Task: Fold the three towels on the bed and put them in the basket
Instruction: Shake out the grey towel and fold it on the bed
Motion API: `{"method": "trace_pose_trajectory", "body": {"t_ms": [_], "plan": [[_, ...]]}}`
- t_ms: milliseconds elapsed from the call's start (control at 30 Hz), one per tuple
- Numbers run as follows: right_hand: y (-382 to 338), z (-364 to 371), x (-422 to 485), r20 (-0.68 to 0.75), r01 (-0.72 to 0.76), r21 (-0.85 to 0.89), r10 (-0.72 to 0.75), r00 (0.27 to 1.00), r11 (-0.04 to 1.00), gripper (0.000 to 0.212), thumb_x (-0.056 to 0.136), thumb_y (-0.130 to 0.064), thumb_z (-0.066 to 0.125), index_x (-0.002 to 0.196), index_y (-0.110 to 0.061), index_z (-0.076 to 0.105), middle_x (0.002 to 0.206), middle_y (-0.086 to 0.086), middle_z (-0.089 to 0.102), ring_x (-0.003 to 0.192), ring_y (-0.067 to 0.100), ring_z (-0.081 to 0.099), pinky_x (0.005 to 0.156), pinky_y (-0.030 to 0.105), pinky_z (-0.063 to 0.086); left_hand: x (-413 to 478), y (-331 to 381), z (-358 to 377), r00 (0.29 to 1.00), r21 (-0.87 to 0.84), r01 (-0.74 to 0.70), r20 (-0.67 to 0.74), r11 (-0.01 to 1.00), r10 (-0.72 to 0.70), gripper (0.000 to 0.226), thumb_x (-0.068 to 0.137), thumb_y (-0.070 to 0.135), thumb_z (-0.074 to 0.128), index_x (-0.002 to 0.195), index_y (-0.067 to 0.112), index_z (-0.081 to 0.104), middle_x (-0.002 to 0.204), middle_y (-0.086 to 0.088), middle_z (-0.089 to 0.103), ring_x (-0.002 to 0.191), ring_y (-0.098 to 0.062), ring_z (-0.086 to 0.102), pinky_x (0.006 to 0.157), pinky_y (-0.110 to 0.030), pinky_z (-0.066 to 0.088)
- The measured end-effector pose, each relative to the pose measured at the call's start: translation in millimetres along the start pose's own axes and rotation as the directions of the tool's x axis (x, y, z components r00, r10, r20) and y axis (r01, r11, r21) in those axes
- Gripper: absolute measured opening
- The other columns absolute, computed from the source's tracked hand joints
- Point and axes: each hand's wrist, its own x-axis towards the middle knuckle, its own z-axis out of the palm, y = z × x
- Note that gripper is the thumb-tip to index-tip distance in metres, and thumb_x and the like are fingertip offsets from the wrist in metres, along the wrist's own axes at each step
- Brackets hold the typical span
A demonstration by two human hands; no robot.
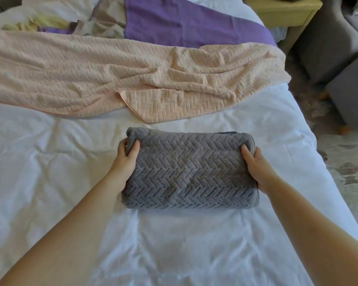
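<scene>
Towel folding, head view: a grey towel, folded into a thick block, lies on the white sheet near the person. The left hand grips its left end, thumb on top and fingers curled round the far corner. The right hand clasps the right end, thumb on top, fingers hidden behind the edge. Beyond, a peach towel lies spread and rumpled across the bed. A purple towel lies further back, its near edge under the peach one.
</scene>
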Motion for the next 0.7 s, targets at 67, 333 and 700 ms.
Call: {"method": "trace_pose_trajectory", "body": {"t_ms": [67,333,700], "plan": [[4,4,8,-0.068,0.002,-0.133,-0.011,0.998,0.991,0.053,0.09,-0.06,0.044,0.119,-0.017,0.046,0.113,0.009,0.056,0.102,0.027,0.055,0.091,0.042,0.046,10,-8,2,0.997,0.132,-0.035,-0.065,0.991,0.044,0.036,0.091,0.06,0.043,0.123,0.045,0.035,0.102,0.004,0.056,0.085,-0.008,0.054,0.078,-0.036,0.043],[3,2,27,-0.129,0.149,-0.087,-0.159,0.979,0.985,0.069,0.084,-0.046,0.065,0.139,-0.036,0.026,0.122,0.005,0.053,0.105,0.022,0.056,0.094,0.04,0.046,28,0,12,0.991,0.112,-0.014,-0.131,0.994,0.028,0.07,0.08,0.068,0.055,0.134,0.031,0.031,0.117,0.004,0.046,0.102,-0.019,0.05,0.081,-0.033,0.038],[-19,-1,72,-0.081,0.261,-0.405,-0.319,0.944,0.876,0.031,0.086,-0.045,0.062,0.095,-0.017,0.052,0.082,-0.003,0.056,0.077,0.019,0.055,0.057,0.027,0.039,63,6,14,0.973,0.311,-0.104,-0.167,0.945,0.162,0.055,0.082,0.061,0.058,0.116,0.019,0.05,0.1,0.003,0.058,0.098,-0.024,0.058,0.076,-0.029,0.041]]}}
